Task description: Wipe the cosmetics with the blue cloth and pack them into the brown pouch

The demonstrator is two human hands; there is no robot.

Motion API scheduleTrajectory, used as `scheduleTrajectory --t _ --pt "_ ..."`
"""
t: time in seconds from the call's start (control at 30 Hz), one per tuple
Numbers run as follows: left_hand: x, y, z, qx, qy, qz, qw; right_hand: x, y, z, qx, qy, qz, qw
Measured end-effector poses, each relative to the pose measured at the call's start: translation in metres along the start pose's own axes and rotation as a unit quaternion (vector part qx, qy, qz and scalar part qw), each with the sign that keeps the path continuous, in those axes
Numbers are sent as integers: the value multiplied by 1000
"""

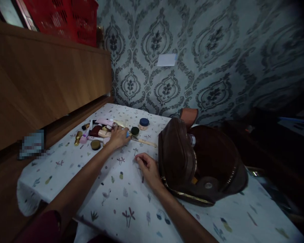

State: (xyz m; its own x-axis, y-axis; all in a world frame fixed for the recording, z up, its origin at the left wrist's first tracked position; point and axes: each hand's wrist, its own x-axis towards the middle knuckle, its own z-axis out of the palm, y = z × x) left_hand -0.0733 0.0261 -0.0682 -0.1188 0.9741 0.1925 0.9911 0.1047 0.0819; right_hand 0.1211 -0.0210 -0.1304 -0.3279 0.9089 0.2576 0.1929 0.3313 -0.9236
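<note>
My left hand (118, 137) rests palm down on a cluster of cosmetics, its fingers bent round something beside a small blue piece (128, 134); what they grip is mostly hidden. Around it lie a pink tube (102, 121), a gold tube (78, 137), a round gold-lidded jar (95, 145) and a dark green-lidded jar (135, 131). A thin brush (145, 142) with a pale handle lies just right of the fingers. My right hand (149, 168) is loosely closed above the cloth, thumb near forefinger, with nothing seen in it. Beside it stands an open brown bag (176, 152).
A jar with a blue lid (144, 123) stands behind the cosmetics. The table has a white patterned cloth (121, 199). A wooden cabinet (48, 81) borders the left, with a red basket (66, 23) on top. Patterned wallpaper (167, 89) rises behind.
</note>
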Motion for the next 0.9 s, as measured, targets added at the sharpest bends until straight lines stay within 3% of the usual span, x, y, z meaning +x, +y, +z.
scheduleTrajectory --t 0.23,0.5,0.67,0.8,0.9 --pt "-2 -1 -9 25 -13 20 999 0 -1 -2 -6 -36 8 999" --pt "-11 10 -30 46 -19 12 999 -3 -5 4 -1 -23 4 1000" --pt "-8 9 -31 74 -28 25 997 -3 -8 3 -29 -15 15 999" --pt "-8 10 -28 53 -5 24 998 -5 -12 1 -33 -22 7 999" --pt "-4 6 -23 -17 35 18 999 -5 -14 0 -34 -28 4 999"
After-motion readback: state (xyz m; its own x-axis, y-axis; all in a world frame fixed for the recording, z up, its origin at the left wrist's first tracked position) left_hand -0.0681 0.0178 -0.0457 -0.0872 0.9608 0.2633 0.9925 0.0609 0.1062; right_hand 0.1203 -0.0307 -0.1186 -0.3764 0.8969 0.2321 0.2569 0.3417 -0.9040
